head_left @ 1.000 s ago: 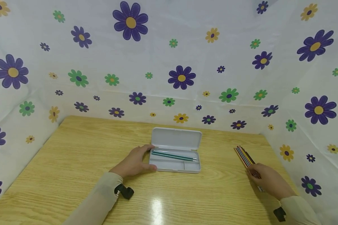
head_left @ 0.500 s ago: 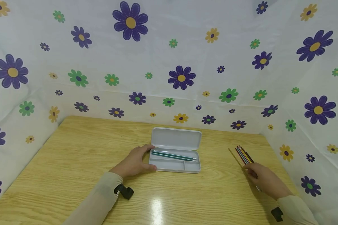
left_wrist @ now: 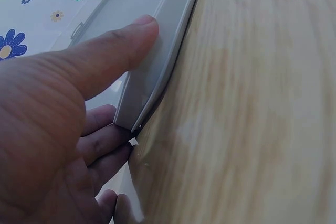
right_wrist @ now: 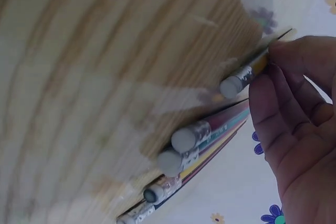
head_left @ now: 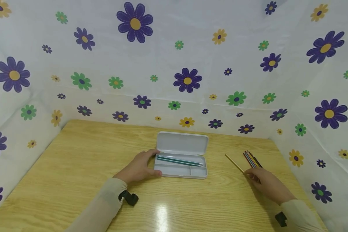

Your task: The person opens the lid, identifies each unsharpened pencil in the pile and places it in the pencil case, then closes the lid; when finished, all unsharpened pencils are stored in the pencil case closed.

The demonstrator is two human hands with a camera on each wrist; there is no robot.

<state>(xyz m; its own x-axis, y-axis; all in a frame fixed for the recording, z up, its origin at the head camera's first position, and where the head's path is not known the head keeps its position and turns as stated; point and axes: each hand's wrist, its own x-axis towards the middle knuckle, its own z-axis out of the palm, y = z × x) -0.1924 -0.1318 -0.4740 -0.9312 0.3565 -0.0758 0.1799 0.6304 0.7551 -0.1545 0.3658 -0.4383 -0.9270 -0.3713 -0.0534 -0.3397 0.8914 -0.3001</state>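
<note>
My left hand point(head_left: 137, 168) grips the left end of a pale grey pencil case point(head_left: 174, 170), thumb at its front edge and a finger at its back corner. The case lies with its lid point(head_left: 182, 143) raised. In its long rear compartment rest teal pencils point(head_left: 177, 160) with white ends; the front compartments hold nothing visible. Over to the right, my right hand point(head_left: 269, 186) pinches a yellow pencil point(head_left: 234, 163) between thumb and fingertips. In the right wrist view, the eraser end point(right_wrist: 231, 86) of this pencil points toward the camera. Several coloured pencils point(head_left: 252, 159) lie beside that hand, partly hidden by it.
The wooden table point(head_left: 84, 151) runs back to a white cloth point(head_left: 150, 61) printed with flowers, which also hangs on the left and right sides. Each wrist wears a dark strap with a small mount point(head_left: 129, 197).
My right hand has drawn the yellow pencil leftward, away from the other pencils, which now lie apart from it. The left hand and the case have stayed in place.
</note>
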